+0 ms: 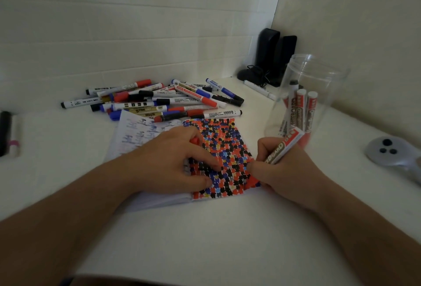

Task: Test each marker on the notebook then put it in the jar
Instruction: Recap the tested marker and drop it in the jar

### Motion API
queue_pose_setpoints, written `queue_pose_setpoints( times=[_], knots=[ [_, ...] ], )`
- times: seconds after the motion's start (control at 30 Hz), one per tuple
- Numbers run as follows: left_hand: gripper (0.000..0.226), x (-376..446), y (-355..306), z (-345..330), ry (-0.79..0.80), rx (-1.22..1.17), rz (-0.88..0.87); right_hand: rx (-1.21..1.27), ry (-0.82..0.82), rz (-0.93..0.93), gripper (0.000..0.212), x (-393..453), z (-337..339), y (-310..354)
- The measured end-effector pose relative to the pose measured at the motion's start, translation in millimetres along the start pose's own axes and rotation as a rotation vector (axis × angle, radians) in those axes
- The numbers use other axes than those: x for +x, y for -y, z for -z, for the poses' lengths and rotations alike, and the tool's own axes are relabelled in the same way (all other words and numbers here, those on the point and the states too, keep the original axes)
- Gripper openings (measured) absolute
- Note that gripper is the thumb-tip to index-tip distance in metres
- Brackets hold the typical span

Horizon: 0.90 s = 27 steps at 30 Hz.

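- Gripping a thick red whiteboard marker (282, 149), the right hand (282, 171) has its fingers (264, 149) curled round the barrel, the red tip down at the lower right corner of the small open notebook (218, 155), whose page is crowded with red, blue and black dots.
- The left hand (168, 162) presses the page flat with straight fingertips; a red cap (194, 141) sits tucked under its fingers.
- Risk: with the page nearly full, a fresh mark may be hard to read; so near the corner, the tip could slip onto the white desk (205, 228) and stain it.
- The tall clear plastic jar (316, 85), just beyond the right hand, holds several red-capped markers standing upright; a careless lift could tip it.
- The pile of untested markers (159, 101) lies behind the notebook.
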State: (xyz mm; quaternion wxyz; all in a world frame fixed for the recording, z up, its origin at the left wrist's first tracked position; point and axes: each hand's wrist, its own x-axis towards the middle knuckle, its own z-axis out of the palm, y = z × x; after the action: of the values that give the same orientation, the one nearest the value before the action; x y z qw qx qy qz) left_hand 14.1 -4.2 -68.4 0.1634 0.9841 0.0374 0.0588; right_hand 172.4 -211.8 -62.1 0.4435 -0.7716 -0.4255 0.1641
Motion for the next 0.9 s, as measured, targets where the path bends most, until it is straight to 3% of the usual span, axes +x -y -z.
queue_pose_setpoints(
  times=[0.37, 0.53, 0.9],
  knots=[
    [0.032, -1.0, 2.1, -2.6, -0.031, -0.052, 0.003, -0.036, -0.024, 0.045, 0.033, -1.0, -2.8, -3.4],
    [0.043, -1.7, 3.8, -3.8, -0.047, -0.082, 0.002, 0.015, -0.042, 0.024, 0.035, 0.3, -0.7, -4.2],
    [0.035, -0.9, 3.3, -4.1, -0.044, -0.076, 0.017, -0.009, -0.013, 0.055, 0.033, -0.1, -3.8, -6.4]
  ],
)
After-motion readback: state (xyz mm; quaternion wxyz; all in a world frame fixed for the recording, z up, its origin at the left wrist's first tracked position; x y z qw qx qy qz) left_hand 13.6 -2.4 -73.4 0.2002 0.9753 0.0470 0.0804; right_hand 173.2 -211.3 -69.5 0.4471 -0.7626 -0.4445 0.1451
